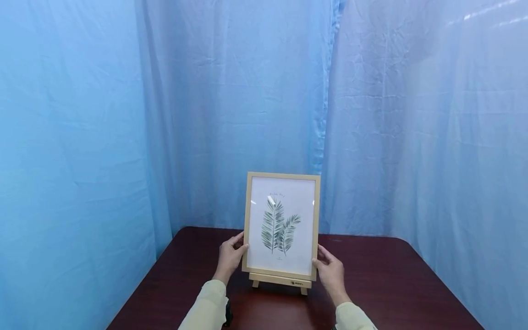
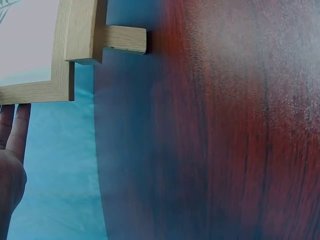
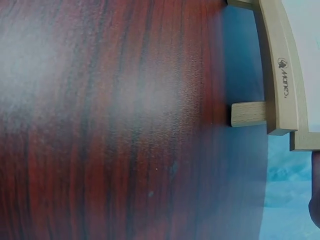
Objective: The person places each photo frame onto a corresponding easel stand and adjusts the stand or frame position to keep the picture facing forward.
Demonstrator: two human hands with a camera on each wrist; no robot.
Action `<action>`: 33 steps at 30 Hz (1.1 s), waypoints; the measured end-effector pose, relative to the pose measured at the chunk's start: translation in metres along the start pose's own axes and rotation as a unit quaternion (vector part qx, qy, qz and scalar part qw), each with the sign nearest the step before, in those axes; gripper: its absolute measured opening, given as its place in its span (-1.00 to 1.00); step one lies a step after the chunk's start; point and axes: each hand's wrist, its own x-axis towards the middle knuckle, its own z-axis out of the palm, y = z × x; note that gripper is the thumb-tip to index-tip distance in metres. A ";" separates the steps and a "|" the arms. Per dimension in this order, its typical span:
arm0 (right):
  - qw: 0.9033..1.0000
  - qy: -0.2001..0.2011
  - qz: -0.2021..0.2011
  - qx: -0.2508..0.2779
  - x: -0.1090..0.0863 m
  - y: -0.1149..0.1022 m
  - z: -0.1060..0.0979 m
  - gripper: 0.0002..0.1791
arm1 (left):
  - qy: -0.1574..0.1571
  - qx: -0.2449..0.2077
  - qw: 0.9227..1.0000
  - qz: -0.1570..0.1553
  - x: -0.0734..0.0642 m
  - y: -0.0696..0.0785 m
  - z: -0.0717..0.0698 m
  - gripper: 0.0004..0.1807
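A light wooden picture frame (image 1: 284,176) stands upright on a small wooden tabletop easel (image 1: 280,280), leaning slightly in the head view. Behind its glass is a white print with two green fern-like leaves (image 1: 280,229). My left hand (image 1: 231,256) holds the frame's lower left side, thumb at the front edge. On the lower right side, my right hand (image 1: 331,272) grips it likewise, fingers behind. The left wrist view shows fingers (image 2: 17,132) against the frame's side, close to its bottom corner. Only a sliver of the right hand (image 3: 315,195) appears in the right wrist view.
The easel's front ledge (image 3: 280,70) carries a dark printed logo, and its short feet (image 2: 125,38) stick out over a glossy dark red-brown table (image 1: 173,284). Light blue curtains (image 1: 255,91) hang behind the table and along both sides.
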 end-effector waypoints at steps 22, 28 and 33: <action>1.000 -0.023 0.015 -0.006 0.002 0.008 0.000 -0.44 | 0.003 0.019 0.999 -0.027 -0.005 0.001 0.004 -0.50; 0.999 -0.033 0.015 -0.011 0.003 0.010 -0.002 -0.44 | 0.006 0.019 1.000 -0.024 -0.005 0.001 0.005 -0.50; 0.999 -0.037 0.011 -0.017 0.004 0.010 -0.003 -0.44 | 0.006 0.023 0.999 -0.023 -0.005 0.000 0.005 -0.50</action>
